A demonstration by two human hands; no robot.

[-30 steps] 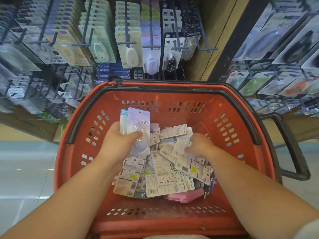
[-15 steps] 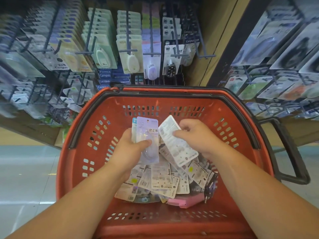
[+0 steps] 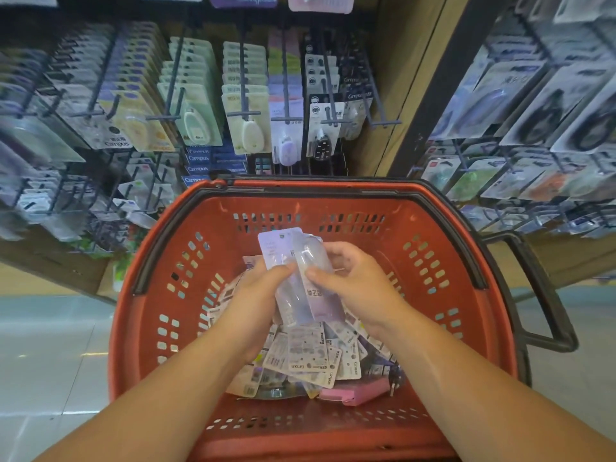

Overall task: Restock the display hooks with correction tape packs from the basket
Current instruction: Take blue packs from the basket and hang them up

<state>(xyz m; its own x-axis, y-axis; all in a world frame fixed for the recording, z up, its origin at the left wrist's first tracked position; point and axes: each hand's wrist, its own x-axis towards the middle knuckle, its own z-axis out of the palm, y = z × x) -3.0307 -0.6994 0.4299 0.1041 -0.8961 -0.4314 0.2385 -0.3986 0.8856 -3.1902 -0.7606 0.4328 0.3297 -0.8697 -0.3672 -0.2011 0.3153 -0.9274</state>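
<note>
1. Since the hooks point(image 3: 243, 113) stand ahead of me, past the far rim of the basket point(image 3: 140, 328), I judge that any hanging move goes forward and up.
2. On the basket floor lie loose packs point(image 3: 310, 358) in a heap.
3. Above the heap, the purple packs point(image 3: 300, 288) are held with their long axes pointing roughly toward the hooks.
4. The left hand point(image 3: 256, 295) and right hand point(image 3: 356, 285) meet on them, equally near.
5. The fingers point(image 3: 336, 251) curl and pinch the purple packs, thumbs on top.

I see the left hand point(image 3: 253, 305) and right hand point(image 3: 355, 285) together gripping a small stack of lavender correction tape packs point(image 3: 315, 295) over the red basket point(image 3: 140, 328), with loose packs point(image 3: 310, 358) heaped inside and stocked display hooks point(image 3: 246, 113) beyond it.
</note>
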